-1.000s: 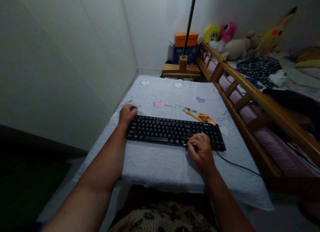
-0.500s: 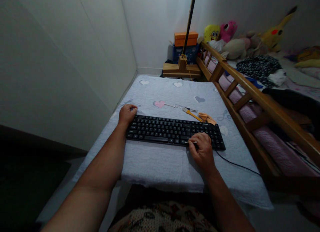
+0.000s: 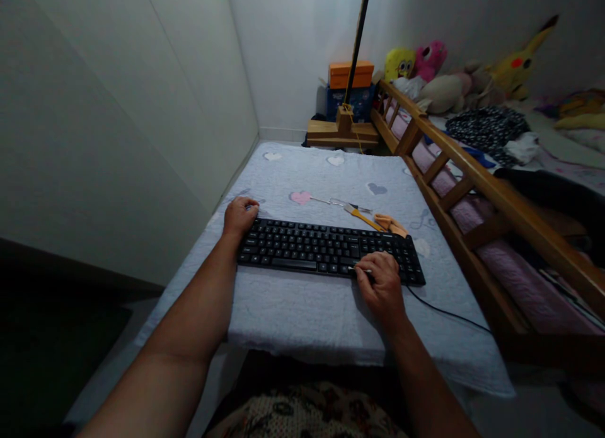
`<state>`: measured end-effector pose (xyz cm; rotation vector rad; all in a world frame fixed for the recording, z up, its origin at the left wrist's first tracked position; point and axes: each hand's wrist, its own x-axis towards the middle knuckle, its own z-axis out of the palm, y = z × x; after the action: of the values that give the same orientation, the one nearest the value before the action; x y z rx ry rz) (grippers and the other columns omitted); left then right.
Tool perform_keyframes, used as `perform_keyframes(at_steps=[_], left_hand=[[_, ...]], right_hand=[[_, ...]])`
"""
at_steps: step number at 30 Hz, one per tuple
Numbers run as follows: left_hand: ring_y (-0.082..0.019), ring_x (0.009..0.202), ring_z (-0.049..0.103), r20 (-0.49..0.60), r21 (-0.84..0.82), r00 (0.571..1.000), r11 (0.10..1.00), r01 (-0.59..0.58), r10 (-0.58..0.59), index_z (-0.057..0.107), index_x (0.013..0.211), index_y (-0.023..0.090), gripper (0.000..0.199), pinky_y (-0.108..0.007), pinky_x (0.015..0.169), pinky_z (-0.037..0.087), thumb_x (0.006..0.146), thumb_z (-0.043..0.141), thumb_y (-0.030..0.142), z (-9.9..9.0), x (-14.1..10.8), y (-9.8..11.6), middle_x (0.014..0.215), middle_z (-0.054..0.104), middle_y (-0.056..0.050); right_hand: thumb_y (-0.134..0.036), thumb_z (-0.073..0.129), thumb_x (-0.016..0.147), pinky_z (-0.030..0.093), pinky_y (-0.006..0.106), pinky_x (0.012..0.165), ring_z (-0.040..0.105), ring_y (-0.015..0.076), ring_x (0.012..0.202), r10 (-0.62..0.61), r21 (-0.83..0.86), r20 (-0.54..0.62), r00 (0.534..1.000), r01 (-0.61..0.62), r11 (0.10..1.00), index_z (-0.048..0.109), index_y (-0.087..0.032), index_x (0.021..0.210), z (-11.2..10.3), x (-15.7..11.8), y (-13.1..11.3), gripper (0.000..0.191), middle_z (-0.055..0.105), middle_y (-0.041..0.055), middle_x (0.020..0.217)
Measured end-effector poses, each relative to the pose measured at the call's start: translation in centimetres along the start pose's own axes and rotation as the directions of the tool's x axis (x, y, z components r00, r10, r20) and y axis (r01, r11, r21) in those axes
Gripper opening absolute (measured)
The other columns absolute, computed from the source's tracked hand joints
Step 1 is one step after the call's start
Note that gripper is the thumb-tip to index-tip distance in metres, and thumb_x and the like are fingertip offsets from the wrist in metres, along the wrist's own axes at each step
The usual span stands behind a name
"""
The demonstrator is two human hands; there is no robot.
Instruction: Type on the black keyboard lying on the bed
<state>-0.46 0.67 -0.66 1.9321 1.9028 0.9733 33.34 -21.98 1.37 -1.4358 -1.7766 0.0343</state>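
A black computer keyboard [image 3: 302,246] lies across the cloth-covered table in front of me. At its far left corner my left hand [image 3: 239,216] is closed, with fingers curled over the edge, steadying it. My right hand [image 3: 379,275] is over the lower right part of the keys, pinching a thin white cotton swab [image 3: 352,268] whose tip points left at the bottom key row. That hand hides some keys near the number pad. Just behind the keyboard lie a yellow-handled brush [image 3: 363,217], a folded orange cloth [image 3: 390,224] and a thin bent metal tool [image 3: 338,202].
The table wears a pale cloth [image 3: 302,312] with heart patterns. The keyboard's black cable [image 3: 449,312] runs off to the right. A wooden bed rail [image 3: 472,167] borders the right side, with plush toys beyond. A white panel [image 3: 142,110] stands at left; boxes [image 3: 350,75] sit behind.
Almost nothing differs. Both hands stay in place on the keyboard, and the swab's tip remains at the bottom key row; the view has shifted very slightly.
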Motion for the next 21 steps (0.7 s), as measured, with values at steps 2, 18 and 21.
perform_keyframes(at_steps=[2, 18, 21], left_hand=[[-0.03, 0.113, 0.064, 0.0, 0.001, 1.0, 1.0, -0.004, 0.004, 0.074, 0.087, 0.017, 0.025, -0.04, 0.107, 0.046, 0.074, 0.055, 0.027, 0.07, 0.04, -0.11, 0.107, 0.072, -0.01], [-0.03, 0.115, 0.064, -0.007, 0.017, 1.0, 1.0, -0.008, 0.009, 0.073, 0.087, 0.018, 0.025, -0.04, 0.108, 0.046, 0.073, 0.054, 0.027, 0.27, 0.16, -0.2, 0.111, 0.073, -0.01], [-0.03, 0.115, 0.064, 0.0, 0.015, 1.0, 1.0, -0.007, 0.007, 0.073, 0.087, 0.017, 0.026, -0.04, 0.108, 0.046, 0.073, 0.054, 0.026, 0.2, 0.16, -0.02, 0.112, 0.073, -0.01]], right_hand=[[-0.015, 0.057, 0.092, 0.04, 0.046, 0.093, 0.056, 0.0224, 0.093, -0.008, 0.011, 0.001, 1.0, 0.008, 1.0, 0.064, -0.022, 0.085, -0.09, 0.01, -0.06, 0.012, 0.065, 0.0034, 0.088], [-0.014, 0.057, 0.091, 0.039, 0.048, 0.099, 0.056, 0.0215, 0.092, -0.038, 0.027, 0.0, 0.999, 0.038, 0.999, 0.06, -0.023, 0.082, -0.08, 0.03, -0.19, 0.013, 0.063, 0.0024, 0.085], [-0.015, 0.057, 0.093, 0.039, 0.047, 0.097, 0.056, 0.0212, 0.091, -0.028, 0.022, -0.008, 1.0, 0.028, 0.999, 0.06, -0.023, 0.082, 0.01, 0.06, -0.13, 0.013, 0.063, 0.0022, 0.085]])
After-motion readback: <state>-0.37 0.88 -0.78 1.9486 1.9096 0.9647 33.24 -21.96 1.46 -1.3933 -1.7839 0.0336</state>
